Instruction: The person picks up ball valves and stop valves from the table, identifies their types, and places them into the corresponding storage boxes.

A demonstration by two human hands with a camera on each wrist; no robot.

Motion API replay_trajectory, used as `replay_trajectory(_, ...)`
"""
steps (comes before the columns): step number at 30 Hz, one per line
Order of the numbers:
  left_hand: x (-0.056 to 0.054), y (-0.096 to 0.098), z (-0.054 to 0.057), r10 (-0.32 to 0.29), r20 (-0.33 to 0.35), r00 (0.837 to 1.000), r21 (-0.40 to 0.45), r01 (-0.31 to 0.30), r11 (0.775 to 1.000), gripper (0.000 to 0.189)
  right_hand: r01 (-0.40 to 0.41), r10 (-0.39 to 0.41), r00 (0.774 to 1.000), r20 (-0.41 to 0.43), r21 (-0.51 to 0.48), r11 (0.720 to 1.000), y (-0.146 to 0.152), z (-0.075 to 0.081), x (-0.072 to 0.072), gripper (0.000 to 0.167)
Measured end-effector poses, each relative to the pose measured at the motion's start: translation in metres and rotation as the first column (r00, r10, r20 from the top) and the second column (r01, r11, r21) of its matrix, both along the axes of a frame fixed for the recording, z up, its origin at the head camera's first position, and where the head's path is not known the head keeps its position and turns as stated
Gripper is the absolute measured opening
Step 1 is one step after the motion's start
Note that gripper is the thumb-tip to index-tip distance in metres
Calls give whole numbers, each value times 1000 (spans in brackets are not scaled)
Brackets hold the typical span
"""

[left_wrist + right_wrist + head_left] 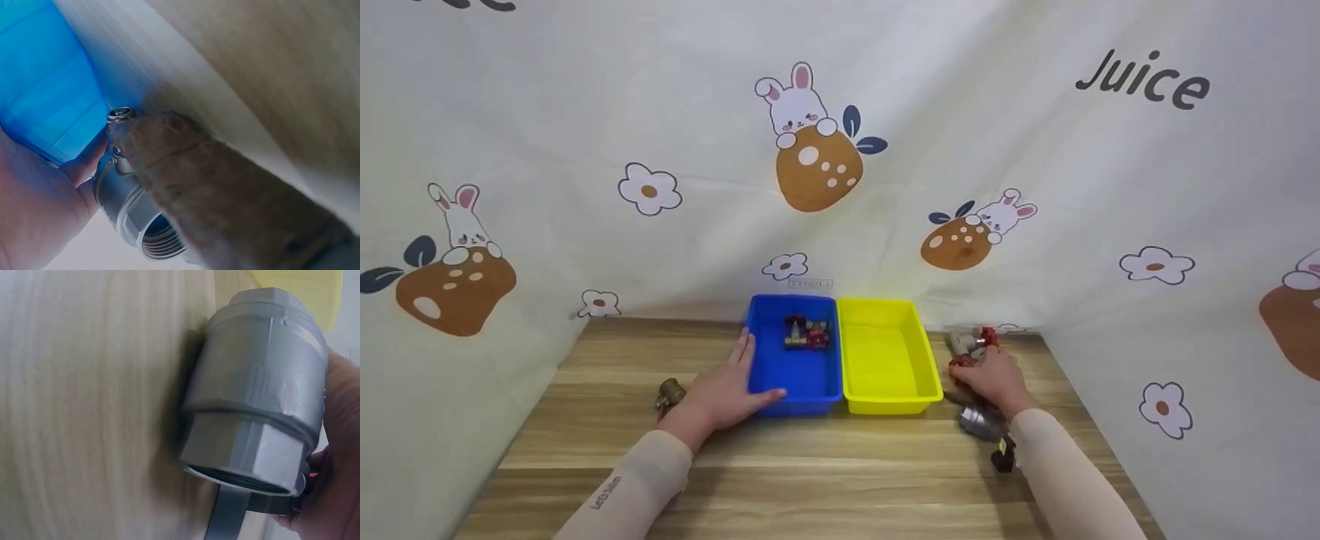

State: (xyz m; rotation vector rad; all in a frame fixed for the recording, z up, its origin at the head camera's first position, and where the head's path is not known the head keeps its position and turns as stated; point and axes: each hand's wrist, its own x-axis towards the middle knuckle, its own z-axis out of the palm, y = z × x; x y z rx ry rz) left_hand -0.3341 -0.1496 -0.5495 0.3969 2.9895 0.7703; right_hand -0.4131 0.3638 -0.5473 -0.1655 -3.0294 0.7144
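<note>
In the head view my left hand [724,390] rests against the left side of the blue bin [795,407], fingers extended along the wall and thumb at the front rim. Inside that bin lie several small brass valves with red handles [808,335]. A brass valve [670,392] sits on the table left of this hand; in the left wrist view a metal valve [132,208] shows a threaded opening. My right hand [996,381] curls over a red-handled valve [962,362], partly hidden by the fingers. Nearer me is a large grey metal valve [981,422], also close in the right wrist view.
A yellow bin [889,406] stands against the blue bin's right side. Another red-handled fitting [987,337] lies beyond my right fingers. A black handle end [1003,455] is beside the right sleeve. Printed cloth [697,247] hangs behind and along both sides of the wooden table [780,480].
</note>
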Motion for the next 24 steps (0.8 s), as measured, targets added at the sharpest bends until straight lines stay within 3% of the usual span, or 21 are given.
replay_trajectory(9, 0, 1, 2, 0, 2, 1000, 5, 0, 1000, 133, -39, 39, 998, -44, -21, 999, -9, 21, 0, 96)
replay_trajectory(15, 0, 1, 3, 6, 7, 1000, 9, -6, 1000, 133, -87, 81, 991, -102, -54, 995, -25, 40, 2, 92)
replay_trajectory(24, -1, 1, 1, 5, 10, 1000, 15, -5, 1000, 135, -173, 164, 984, -76, -136, 975, -67, 75, 13, 96)
